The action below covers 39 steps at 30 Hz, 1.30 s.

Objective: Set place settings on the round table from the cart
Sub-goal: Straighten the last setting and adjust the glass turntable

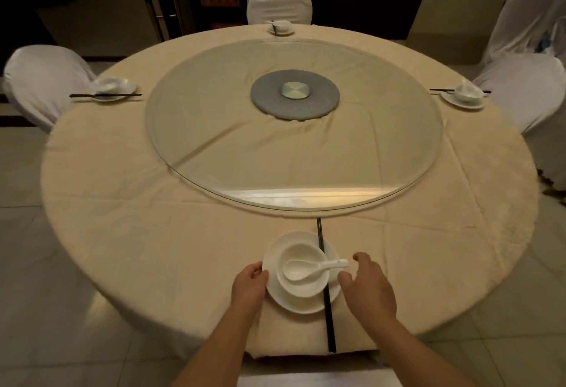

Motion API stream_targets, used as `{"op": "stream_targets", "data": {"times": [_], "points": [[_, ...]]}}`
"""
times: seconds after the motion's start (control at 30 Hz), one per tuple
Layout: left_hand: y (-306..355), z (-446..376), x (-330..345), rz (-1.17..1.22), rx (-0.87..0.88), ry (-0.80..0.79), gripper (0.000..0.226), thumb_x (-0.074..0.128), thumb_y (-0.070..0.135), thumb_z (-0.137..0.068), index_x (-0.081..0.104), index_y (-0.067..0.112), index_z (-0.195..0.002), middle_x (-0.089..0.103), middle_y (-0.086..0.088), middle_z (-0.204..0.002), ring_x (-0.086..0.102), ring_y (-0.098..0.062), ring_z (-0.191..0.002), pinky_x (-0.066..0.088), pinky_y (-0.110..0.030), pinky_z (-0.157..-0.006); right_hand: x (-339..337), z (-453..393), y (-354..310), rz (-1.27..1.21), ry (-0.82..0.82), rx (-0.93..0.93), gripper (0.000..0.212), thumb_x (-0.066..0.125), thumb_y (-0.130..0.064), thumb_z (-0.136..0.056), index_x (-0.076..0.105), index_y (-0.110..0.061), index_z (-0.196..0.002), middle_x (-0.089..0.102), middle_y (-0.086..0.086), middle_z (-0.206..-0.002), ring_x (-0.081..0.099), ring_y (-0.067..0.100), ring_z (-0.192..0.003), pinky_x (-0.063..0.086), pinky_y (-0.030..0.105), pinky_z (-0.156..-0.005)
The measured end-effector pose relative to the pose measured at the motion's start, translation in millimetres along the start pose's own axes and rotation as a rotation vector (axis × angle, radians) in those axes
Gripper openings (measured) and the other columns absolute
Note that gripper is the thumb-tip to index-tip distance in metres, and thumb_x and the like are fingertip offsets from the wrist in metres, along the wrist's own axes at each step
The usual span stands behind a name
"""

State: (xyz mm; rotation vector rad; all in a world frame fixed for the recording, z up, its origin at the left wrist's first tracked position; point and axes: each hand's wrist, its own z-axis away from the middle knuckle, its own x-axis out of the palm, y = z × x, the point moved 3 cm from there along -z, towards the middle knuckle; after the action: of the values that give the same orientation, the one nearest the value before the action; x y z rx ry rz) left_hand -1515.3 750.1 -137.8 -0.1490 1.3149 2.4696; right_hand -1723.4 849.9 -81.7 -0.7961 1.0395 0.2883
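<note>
A white plate (275,296) lies at the near edge of the round table (153,233). On it stands a white bowl (306,287) with a white spoon (301,268) resting across it, handle to the right. Black chopsticks (327,304) lie over the plate's right side, reaching past the table edge. My left hand (249,285) touches the plate's left rim with its fingertips. My right hand (369,285) hovers just right of the plate, fingers apart, holding nothing.
Similar settings sit at the left (111,88), far (281,27) and right (465,95) seats. A glass turntable (214,147) covers the table's middle. White-covered chairs (39,86) stand around it. Tiled floor surrounds the table.
</note>
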Motion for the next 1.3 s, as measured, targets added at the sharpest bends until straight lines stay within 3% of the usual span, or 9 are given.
{"op": "stream_targets", "data": {"times": [0.13, 0.27, 0.37, 0.53, 0.7, 0.83, 0.97, 1.1, 1.3], "points": [[-1, -1, 0, 0.028, -0.017, -0.012, 0.032, 0.054, 0.011, -0.095, 0.062, 0.010, -0.126, 0.067, -0.011, -0.117, 0.064, -0.028, -0.106, 0.052, -0.048, -0.096, 7, -9, -1, -0.113, -0.071, -0.014, 0.055, 0.054, -0.026, -0.094, 0.039, -0.021, -0.146, 0.057, 0.006, -0.131, 0.058, 0.023, -0.109, 0.040, 0.028, -0.074], [-2, -2, 0, 0.038, -0.033, -0.012, 0.032, 0.055, 0.011, -0.095, 0.062, 0.011, -0.126, 0.067, -0.011, -0.117, 0.063, -0.028, -0.107, 0.051, -0.048, -0.097, 8, -10, -3, -0.126, -0.018, -0.016, 0.017, 0.054, -0.022, -0.094, 0.060, -0.019, -0.110, 0.066, -0.003, -0.096, 0.054, 0.007, -0.070, 0.040, 0.024, -0.055], [-2, -2, 1, 0.040, -0.044, -0.007, 0.031, 0.055, 0.011, -0.095, 0.062, 0.011, -0.126, 0.067, -0.011, -0.117, 0.064, -0.028, -0.106, 0.052, -0.048, -0.097, 9, -11, 0, -0.123, -0.007, -0.003, 0.016, 0.054, -0.021, -0.094, 0.062, -0.015, -0.106, 0.053, -0.014, -0.075, 0.048, 0.003, -0.062, 0.034, 0.020, -0.049], [-1, -1, 0, 0.040, -0.049, -0.007, 0.030, 0.055, 0.012, -0.095, 0.063, 0.011, -0.124, 0.068, -0.009, -0.115, 0.064, -0.027, -0.105, 0.052, -0.048, -0.096, 9, -11, 2, -0.182, -0.010, 0.017, 0.046, 0.055, -0.024, -0.095, 0.047, -0.015, -0.139, 0.065, 0.005, -0.111, 0.061, 0.020, -0.091, 0.044, 0.028, -0.068], [3, -2, -3, 0.054, -0.100, -0.023, 0.021, 0.056, 0.017, -0.094, 0.065, 0.015, -0.113, 0.068, -0.010, -0.109, 0.066, -0.028, -0.101, 0.054, -0.045, -0.094, -4, -14, 10, -0.213, 0.088, 0.063, 0.047, 0.055, -0.025, -0.093, 0.047, -0.015, -0.138, 0.063, 0.006, -0.104, 0.060, 0.022, -0.088, 0.047, 0.034, -0.072], [1, -3, -17, 0.052, -0.118, -0.007, 0.016, 0.052, 0.017, -0.093, 0.063, 0.014, -0.082, 0.065, -0.011, -0.081, 0.060, -0.026, -0.073, 0.051, -0.037, -0.072, -22, -16, 9, -0.177, 0.170, 0.092, 0.044, 0.056, -0.024, -0.093, 0.051, -0.013, -0.135, 0.061, 0.003, -0.095, 0.057, 0.021, -0.082, 0.046, 0.033, -0.071], [10, 1, -54, -0.234, 0.077, 0.017, 0.029, 0.051, 0.028, -0.095, 0.066, 0.015, -0.115, 0.069, -0.006, -0.106, 0.065, -0.023, -0.094, 0.050, -0.033, -0.084, -35, -12, -24, -0.117, 0.212, 0.043, 0.043, 0.055, -0.025, -0.093, 0.052, -0.012, -0.134, 0.065, 0.010, -0.115, 0.060, 0.026, -0.091, 0.047, 0.034, -0.074], [46, 11, -125, -0.949, 0.615, 0.185, 0.043, 0.039, 0.039, -0.099, 0.052, 0.024, -0.137, 0.058, -0.002, -0.135, 0.050, -0.023, -0.125, 0.040, -0.032, -0.098, -30, 9, -96, 0.143, 0.238, -0.127, 0.040, 0.050, -0.029, -0.092, 0.058, -0.014, -0.128, 0.062, 0.010, -0.123, 0.059, 0.029, -0.105, 0.044, 0.033, -0.077], [90, 29, -291, -1.135, 0.782, 0.358, 0.052, 0.032, 0.043, -0.102, 0.030, 0.022, -0.150, 0.025, -0.005, -0.160, 0.018, -0.024, -0.148, 0.016, -0.042, -0.118, 22, 77, -233, 0.496, 0.304, -0.322, 0.037, 0.041, -0.040, -0.093, 0.055, -0.017, -0.119, 0.060, 0.005, -0.120, 0.053, 0.029, -0.108, 0.044, 0.038, -0.083]]}}
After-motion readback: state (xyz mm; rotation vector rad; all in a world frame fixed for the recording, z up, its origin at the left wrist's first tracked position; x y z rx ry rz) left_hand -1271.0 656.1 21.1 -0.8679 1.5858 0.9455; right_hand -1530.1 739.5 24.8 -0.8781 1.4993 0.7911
